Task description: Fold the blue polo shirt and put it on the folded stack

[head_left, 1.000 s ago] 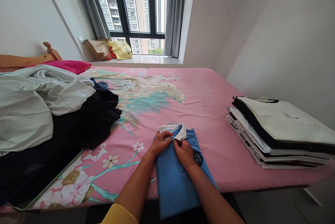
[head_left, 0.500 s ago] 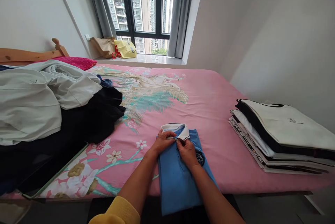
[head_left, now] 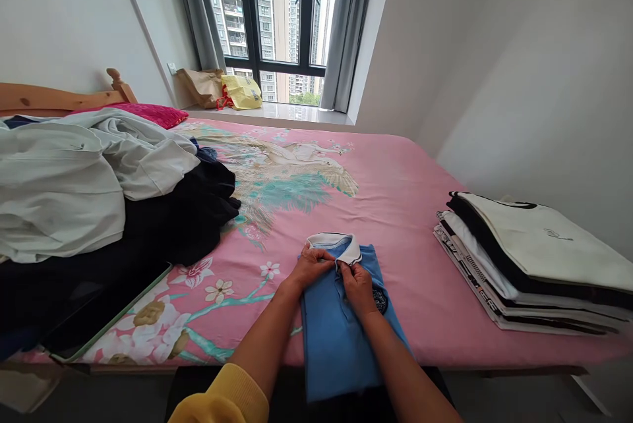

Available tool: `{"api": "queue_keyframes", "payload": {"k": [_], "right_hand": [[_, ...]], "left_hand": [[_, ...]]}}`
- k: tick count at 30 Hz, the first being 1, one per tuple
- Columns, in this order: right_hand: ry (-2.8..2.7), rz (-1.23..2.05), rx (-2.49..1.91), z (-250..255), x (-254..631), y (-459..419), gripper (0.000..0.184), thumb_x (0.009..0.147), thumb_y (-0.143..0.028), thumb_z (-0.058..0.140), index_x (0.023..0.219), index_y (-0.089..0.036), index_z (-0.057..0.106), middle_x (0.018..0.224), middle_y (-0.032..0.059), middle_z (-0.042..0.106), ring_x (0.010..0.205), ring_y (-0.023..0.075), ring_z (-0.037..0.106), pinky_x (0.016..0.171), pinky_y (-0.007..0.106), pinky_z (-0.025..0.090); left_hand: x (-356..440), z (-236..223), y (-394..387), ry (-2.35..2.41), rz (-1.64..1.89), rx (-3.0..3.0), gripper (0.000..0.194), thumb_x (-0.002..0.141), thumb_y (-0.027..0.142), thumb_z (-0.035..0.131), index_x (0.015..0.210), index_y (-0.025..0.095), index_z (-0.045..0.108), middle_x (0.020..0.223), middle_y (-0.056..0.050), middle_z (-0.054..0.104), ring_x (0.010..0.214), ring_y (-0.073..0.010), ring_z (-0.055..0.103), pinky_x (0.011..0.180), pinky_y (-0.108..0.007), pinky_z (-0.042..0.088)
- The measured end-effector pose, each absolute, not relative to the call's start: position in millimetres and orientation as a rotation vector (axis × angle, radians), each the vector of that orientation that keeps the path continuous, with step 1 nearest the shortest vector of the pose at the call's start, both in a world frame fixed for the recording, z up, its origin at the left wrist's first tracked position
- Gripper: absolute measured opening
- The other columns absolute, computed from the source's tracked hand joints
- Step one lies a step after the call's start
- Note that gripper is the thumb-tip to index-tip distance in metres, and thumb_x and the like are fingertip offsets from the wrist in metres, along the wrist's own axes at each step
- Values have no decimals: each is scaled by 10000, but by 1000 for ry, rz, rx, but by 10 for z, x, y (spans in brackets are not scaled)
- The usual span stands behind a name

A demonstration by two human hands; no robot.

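A blue polo shirt [head_left: 329, 344], folded into a long rectangle, lies at the bed's front edge, its lower end hanging over. Its white collar [head_left: 350, 252] with a dark stripe points away from me. My left hand [head_left: 311, 266] is closed on the left side of the collar opening, fingertips pinching the fabric. Close beside it, my right hand [head_left: 357, 286] pinches the right collar point near the top of the placket. A dark round patch [head_left: 380, 301] shows on the shirt by my right wrist. The fingertips hide the top button area.
Left on the bed is a heap of loose clothes, a grey-white garment [head_left: 59, 192] over black ones [head_left: 182, 232]. A dark flat panel with a green edge [head_left: 119, 308] sticks out below. Folded shirts [head_left: 548, 238] are stacked at right. Bags [head_left: 241, 92] stand on the windowsill.
The view has shifted slightly. Both hands stay at the collar; the right collar point now lies flatter, with my right fingers on its tip.
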State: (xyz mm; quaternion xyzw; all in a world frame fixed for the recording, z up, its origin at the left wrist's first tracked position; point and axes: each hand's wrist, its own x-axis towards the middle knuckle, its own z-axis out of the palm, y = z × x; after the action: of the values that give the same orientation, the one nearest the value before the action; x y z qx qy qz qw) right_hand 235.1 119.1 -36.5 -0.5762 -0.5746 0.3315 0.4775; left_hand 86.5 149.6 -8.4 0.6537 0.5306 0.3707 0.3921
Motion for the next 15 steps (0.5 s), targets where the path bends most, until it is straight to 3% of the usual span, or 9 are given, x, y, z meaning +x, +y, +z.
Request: {"api": "queue_keyframes", "payload": {"k": [9,15], "right_hand": [[-1354,845,-1411,-512,2302,1278,298,760,-437,571,861,-168,653,816,59,695,734,190,626,698,285,459],[-1433,768,-1461,-476,2308,1247,290,782,-437,535,858,-176,639,801,57,690,723,188,625,685,283,453]], "left_hand": [[836,-172,1551,1291,881,1683,142,704,315,621,738,253,744,788,39,738,813,-163,660,1152,-452,-13],[834,-178,1565,1265,845,1710,180,724,342,597,773,253,745,804,33,746,810,-169,662,1145,-454,-59]]}}
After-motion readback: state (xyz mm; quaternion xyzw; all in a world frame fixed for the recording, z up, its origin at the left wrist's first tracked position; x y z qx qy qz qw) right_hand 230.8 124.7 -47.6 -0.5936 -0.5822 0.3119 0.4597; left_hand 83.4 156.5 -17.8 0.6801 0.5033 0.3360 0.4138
